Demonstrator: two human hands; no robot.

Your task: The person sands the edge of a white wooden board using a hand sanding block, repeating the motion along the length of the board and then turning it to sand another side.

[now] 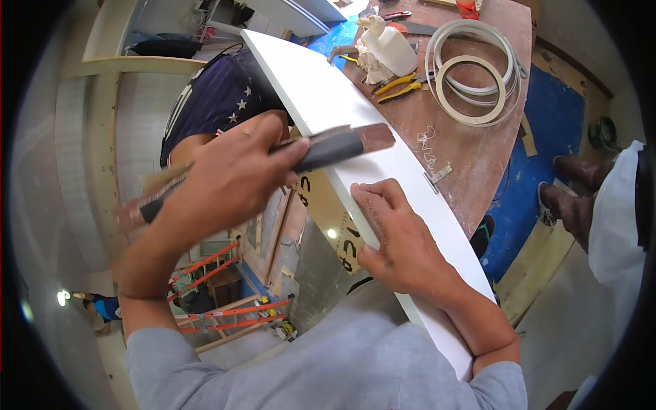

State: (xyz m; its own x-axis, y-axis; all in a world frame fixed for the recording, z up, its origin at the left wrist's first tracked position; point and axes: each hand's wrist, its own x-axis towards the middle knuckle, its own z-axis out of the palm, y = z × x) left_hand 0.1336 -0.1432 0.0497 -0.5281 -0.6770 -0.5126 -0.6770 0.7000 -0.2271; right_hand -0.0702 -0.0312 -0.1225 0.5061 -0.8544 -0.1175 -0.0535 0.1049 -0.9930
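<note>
A long white board (pixel 424 205) runs diagonally in front of me, its lower end against my right forearm. My left hand (pixel 229 171) is wrapped round a long bar-shaped tool (pixel 331 152), dark grey in the middle with worn brown ends. Its far end lies over the board's left edge; whether it touches cannot be told, and its near end is blurred. Lower down, my right hand (pixel 403 239) grips that same edge, fingers bent over it and thumb at the side. Dusty specks cover its skin.
A brown worktable (pixel 465 150) carries coiled white edging strip (pixel 502 44), a cream ring-shaped roll (pixel 447 106), yellow-handled pliers (pixel 400 89) and a white bottle (pixel 396 51). Someone in a dark starred shirt (pixel 219 96) bends beyond the board. Another person's brown shoes (pixel 567 205) stand right. An orange ladder (pixel 232 314) is lower left.
</note>
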